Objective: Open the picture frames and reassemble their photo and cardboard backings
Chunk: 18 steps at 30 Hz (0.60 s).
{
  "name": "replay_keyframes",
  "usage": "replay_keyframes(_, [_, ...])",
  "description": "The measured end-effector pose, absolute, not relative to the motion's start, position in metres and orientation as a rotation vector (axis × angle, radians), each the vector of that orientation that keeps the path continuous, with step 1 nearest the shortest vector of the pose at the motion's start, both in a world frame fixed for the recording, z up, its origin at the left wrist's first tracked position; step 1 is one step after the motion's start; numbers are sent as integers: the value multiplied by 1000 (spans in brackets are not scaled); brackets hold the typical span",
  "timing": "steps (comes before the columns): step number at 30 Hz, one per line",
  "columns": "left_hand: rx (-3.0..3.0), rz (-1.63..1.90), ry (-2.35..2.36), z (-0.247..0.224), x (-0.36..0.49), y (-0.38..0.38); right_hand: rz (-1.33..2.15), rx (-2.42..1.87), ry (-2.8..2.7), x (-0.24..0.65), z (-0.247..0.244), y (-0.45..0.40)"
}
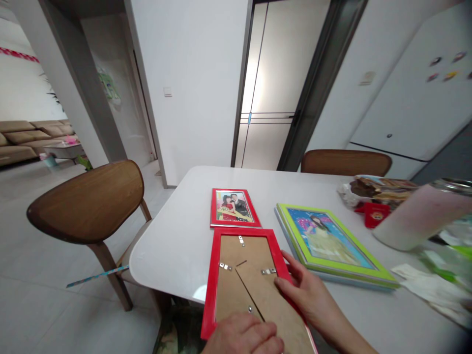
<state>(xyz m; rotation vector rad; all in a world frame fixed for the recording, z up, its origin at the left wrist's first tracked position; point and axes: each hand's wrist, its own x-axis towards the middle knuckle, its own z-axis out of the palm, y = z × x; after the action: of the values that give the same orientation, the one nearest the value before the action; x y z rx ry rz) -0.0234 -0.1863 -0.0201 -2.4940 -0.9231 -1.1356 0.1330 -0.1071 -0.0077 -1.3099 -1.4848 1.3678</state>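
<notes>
Left hand (245,337) lies on a face-down red frame (236,285), grip unclear; right hand (309,292) holds its edge, beside a green frame (328,237).

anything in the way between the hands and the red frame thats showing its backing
Nothing visible is: the right hand holds the right edge of that red frame, and the left hand lies over its lower backing. The green frame sits off to the right.

The hands (245,335) touch a red picture frame (245,280), brown backing (232,300) upward, near a green-framed picture (328,238).
</notes>
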Motion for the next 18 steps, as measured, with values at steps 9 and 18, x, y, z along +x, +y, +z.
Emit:
replay_keyframes(9, [-2758, -1076, -1762, -15, -68, -173, 474, -1470, -2141, 134, -24, -96])
replay_keyframes(18, [-2384, -1186, -2158, -25, -88, -143, 257, -1435, -2283, 123, -30, -80])
